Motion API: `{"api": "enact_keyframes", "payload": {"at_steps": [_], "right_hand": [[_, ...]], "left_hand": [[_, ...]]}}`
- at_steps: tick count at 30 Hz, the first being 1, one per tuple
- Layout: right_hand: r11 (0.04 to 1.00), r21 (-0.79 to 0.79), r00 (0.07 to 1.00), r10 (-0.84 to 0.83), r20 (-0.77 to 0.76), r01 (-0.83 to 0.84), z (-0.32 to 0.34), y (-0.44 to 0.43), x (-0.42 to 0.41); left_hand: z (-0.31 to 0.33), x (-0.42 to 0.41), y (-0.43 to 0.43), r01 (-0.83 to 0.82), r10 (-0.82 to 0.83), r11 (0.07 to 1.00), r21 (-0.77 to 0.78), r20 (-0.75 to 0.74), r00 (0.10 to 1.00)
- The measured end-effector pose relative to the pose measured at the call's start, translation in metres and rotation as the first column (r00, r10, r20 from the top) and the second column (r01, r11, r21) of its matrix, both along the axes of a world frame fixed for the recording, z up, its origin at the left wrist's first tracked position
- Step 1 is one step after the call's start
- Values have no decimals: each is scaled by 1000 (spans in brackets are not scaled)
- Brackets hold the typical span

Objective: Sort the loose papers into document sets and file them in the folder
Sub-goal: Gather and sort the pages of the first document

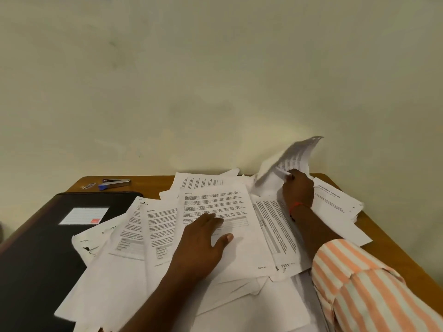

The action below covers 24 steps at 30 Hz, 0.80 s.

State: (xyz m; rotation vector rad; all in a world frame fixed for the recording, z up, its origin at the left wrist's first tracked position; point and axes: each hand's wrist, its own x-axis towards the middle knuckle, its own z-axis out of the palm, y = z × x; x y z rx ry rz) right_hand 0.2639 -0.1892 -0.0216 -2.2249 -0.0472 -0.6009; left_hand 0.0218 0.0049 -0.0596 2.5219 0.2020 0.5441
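Pinching a lifted sheet in my right hand; my left hand lies flat on the loose papers. Best peel slowly, pile pinned.

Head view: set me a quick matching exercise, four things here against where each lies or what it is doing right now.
Things:
1. black flat folder with a white label
2. silver metal stapler with a blue end
3. left hand
4. right hand

States:
A. pinches a curled white sheet raised off the loose papers
B. lies closed at the left, papers overlapping its right edge
C. presses flat on a printed white page
D. lies at the far left corner of the brown wooden table

Pairs: 1-B, 2-D, 3-C, 4-A.
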Motion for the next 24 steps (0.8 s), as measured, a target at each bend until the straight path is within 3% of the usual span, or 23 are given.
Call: {"api": "enact_keyframes", "payload": {"at_steps": [2, 4, 5, 6, 7, 8, 9, 11, 12, 13, 14, 15, 17, 19, 21, 24], "right_hand": [[941, 284, 982, 167, 86, -184, 21, 2, -19], [733, 556, 909, 402, 110, -391, 39, 3, -50], [615, 649, 853, 512, 104, -448, 42, 3, -67], [536, 694, 797, 597, 91, -481, 44, 3, -84], [509, 699, 743, 668, 48, -502, 44, 0, -101], [557, 631, 699, 714, -33, -540, 44, -5, -116], [635, 485, 677, 727, -113, -601, 45, -9, -133], [694, 29, 672, 706, -225, -720, 42, -17, -163], [676, -269, 724, 670, -163, -686, 40, -19, -170], [631, -461, 722, 692, -32, -624, 37, -19, -175], [610, -545, 693, 717, 72, -575, 29, -18, -175], [642, -510, 690, 713, 123, -572, 22, -16, -176], [783, -199, 769, 620, 157, -590, 15, -8, -181], [830, 93, 835, 546, 64, -550, 18, 1, -190], [810, 177, 818, 573, -37, -559, 20, 7, -198], [696, 266, 716, 697, -31, -666, 21, 11, -205]], "left_hand": [[4, -2, 1, -7, 14, 988, -153, 48, 999], [14, -6, 4, -17, 85, 926, -376, 167, 982], [20, -8, 7, 0, 127, 858, -513, 213, 969], [27, -9, 11, 33, 160, 731, -682, 218, 963], [34, -10, 13, 70, 164, 542, -838, 188, 968], [37, -9, 15, 84, 146, 376, -923, 149, 978], [40, -9, 17, 95, 119, 281, -955, 133, 984], [44, -12, 13, 113, 45, 271, -956, 130, 990], [47, -14, 10, 127, 8, 290, -949, 135, 991], [50, -15, 7, 139, -25, 317, -938, 138, 990], [50, -16, 4, 151, -48, 354, -923, 143, 988], [50, -17, 3, 159, -63, 385, -909, 146, 987], [49, -19, -1, 187, -105, 385, -904, 158, 982], [47, -22, -8, 212, -162, 338, -917, 165, 973], [46, -26, -16, 252, -209, 282, -926, 198, 958], [47, -26, -20, 325, -271, 135, -936, 280, 921]]}}
